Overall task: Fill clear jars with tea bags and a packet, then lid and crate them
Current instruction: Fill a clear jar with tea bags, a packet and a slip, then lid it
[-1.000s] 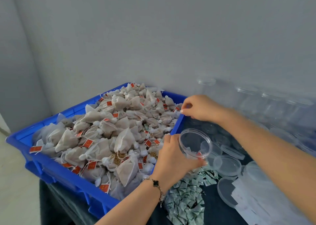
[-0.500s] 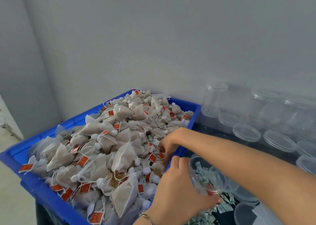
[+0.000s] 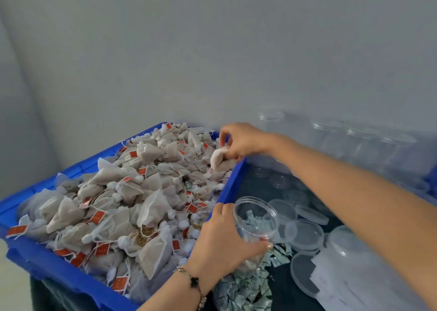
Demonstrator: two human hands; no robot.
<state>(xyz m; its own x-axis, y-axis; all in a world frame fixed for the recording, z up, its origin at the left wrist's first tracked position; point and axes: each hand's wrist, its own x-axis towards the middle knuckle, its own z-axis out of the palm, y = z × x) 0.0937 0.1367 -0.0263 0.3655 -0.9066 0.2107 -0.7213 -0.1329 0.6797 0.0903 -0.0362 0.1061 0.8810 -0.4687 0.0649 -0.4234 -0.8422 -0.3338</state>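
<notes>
A blue crate [image 3: 35, 254] is heaped with beige mesh tea bags [image 3: 146, 192] with red tags. My left hand [image 3: 222, 242] grips an open clear jar [image 3: 257, 218], tilted, just right of the crate's rim; the jar looks empty, with green-white packets showing through it. My right hand [image 3: 241, 140] is over the crate's far right corner and pinches a tea bag [image 3: 221, 158] lifted from the heap. A pile of small green-white packets [image 3: 246, 287] lies under the jar on the dark table.
Loose clear lids [image 3: 306, 234] lie on the dark table to the right of the jar. Several empty clear jars [image 3: 326, 135] stand along the grey wall at the back right. White plastic sheets [image 3: 350, 277] are at the lower right.
My right hand has risen from inside the heap to the crate's far corner with a tea bag in its fingers. The left hand keeps hold of the jar.
</notes>
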